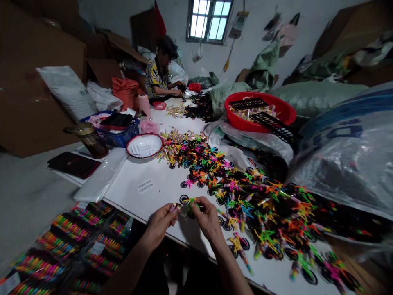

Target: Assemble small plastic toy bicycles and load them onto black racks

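Note:
My left hand (159, 224) and my right hand (208, 218) work close together above the white table (135, 205), near its front edge. Between the fingertips sits a small plastic toy bicycle part (190, 207), green with a dark wheel, and my right hand pinches it. My left fingers pinch a small pink-and-white piece (173, 207). A black spoked toy wheel (184, 199) lies just beyond my hands. To the right spreads a large heap of neon toy bicycles (260, 213) in orange, green, pink and yellow.
A red basin (260, 110) holds black racks, and plastic sacks bulge at the right. A white bowl (144, 146) and a blue basket (118, 135) stand at the left. Bagged colourful toys (73, 241) lie front left. A seated co-worker (159, 73) handles parts at the table's far end.

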Demonstrator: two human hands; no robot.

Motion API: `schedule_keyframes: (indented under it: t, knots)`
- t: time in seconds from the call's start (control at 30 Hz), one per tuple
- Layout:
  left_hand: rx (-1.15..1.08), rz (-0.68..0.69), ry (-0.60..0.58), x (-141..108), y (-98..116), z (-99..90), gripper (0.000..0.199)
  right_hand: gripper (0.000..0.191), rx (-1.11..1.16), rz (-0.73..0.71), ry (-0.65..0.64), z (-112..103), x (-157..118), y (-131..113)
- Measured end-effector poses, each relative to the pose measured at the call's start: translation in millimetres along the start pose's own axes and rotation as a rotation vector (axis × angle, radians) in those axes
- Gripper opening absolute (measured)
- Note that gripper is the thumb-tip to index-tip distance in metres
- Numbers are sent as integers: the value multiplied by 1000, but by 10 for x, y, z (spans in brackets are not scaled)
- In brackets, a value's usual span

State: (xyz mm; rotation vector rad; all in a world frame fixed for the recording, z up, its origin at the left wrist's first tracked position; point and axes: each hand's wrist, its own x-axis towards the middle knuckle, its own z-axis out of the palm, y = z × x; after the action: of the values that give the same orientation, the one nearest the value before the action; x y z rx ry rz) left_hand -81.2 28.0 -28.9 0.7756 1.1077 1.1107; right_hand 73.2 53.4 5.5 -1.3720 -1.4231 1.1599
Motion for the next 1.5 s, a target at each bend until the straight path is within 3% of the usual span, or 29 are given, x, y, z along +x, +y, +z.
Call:
schedule_keyframes:
  t: [0.2, 0.47, 0.67, 0.87, 0.97, 1.17, 1.3, 1.5]
  knots:
    - [-59, 29, 33, -16, -6, 15, 31, 33, 242, 118, -119, 49, 20, 152]
    - [-5, 84, 9, -7, -100, 7, 27, 35, 501, 289, -277, 52, -71, 140]
    - [80, 203, 30, -9, -143, 38, 19, 35, 639, 322, -153, 99, -95, 180]
    - [286, 272, 13, -84, -47, 96, 16, 33, 617, 349, -165, 37, -118, 153]
    - [375, 326, 34, -130, -43, 118, 15, 32, 729, 406, -153, 56, -159, 145]
    - [240, 285, 48, -112, -114, 166, 17, 29, 1035, 494, -162, 85, -224, 94]
    - [157, 272, 61, -83, -146, 151, 19, 33, 982, 456, -134, 81, -228, 123]
    - [347, 344, 59, -159, -113, 127, 16, 34, 531, 332, -82, 60, -204, 170]
